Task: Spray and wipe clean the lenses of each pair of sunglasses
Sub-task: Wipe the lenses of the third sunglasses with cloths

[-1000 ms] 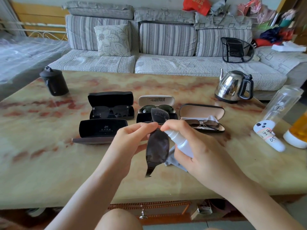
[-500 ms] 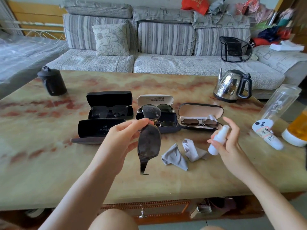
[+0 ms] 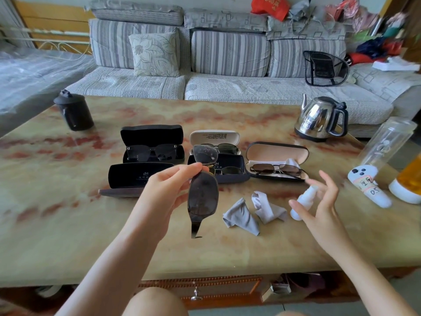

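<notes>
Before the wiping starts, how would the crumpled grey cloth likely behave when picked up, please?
Probably floppy: the crumpled grey cloth lies in loose folds. Likely light, since it looks thin. Unlikely to roll: it slumps low.

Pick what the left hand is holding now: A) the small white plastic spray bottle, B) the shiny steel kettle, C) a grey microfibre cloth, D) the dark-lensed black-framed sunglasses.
D: the left hand pinches the dark-lensed black-framed sunglasses near the bridge, holding them up over the marble-patterned table.
</notes>
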Motion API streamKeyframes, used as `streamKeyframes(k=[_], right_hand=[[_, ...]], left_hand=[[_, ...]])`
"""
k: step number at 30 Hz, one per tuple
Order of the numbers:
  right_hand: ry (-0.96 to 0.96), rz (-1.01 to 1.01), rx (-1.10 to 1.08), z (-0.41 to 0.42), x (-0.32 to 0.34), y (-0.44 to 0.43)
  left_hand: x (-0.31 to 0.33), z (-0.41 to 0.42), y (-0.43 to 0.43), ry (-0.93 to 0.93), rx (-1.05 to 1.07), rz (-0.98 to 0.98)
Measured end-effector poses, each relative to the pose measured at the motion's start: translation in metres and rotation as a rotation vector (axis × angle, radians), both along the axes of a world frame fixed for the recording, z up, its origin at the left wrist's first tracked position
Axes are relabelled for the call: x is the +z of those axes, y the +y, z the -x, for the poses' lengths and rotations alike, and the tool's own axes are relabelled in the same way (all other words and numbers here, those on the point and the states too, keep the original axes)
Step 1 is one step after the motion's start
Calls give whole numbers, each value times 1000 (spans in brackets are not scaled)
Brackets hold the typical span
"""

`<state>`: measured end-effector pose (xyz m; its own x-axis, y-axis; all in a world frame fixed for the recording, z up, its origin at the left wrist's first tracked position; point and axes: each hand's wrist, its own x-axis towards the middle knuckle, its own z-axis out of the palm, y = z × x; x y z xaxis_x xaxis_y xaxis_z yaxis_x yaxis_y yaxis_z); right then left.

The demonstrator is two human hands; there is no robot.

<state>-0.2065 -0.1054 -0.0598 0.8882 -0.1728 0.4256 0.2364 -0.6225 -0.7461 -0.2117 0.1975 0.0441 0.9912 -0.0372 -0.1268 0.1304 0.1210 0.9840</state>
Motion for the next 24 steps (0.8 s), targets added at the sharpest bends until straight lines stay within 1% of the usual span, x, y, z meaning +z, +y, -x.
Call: streamKeyframes(k=[3,5,6,8,11,16,18,19,21,23,24], right_hand=[[-249,209,-55,10,20,18],[-345,337,38,14,29,38],[-334,361,123,14,29,49],[-242,396,271,9,20,64],[-57,428,366,-8,7,73],[114,520,496,-36,12,78],[151,476,474,-35,17,79],[176,410,439,-33,20,79],[211,215,374,-28,29,78],[191,52,360,-26,40,77],[180,8,360,-24,46,77]], left_hand=[[-2,-1,0,0,2,-3],[-3,-2,0,1,4,5],[-3,-2,0,1,5,9],[-4,-3,0,-3,6,7],[-5,-3,1,-4,7,2],[-4,-3,1,-1,11,7],[-4,-3,0,-2,7,6],[-4,-3,0,-2,5,5],[-5,-3,0,1,5,7],[-6,-3,0,2,8,5],[-6,-4,-1,2,10,5]])
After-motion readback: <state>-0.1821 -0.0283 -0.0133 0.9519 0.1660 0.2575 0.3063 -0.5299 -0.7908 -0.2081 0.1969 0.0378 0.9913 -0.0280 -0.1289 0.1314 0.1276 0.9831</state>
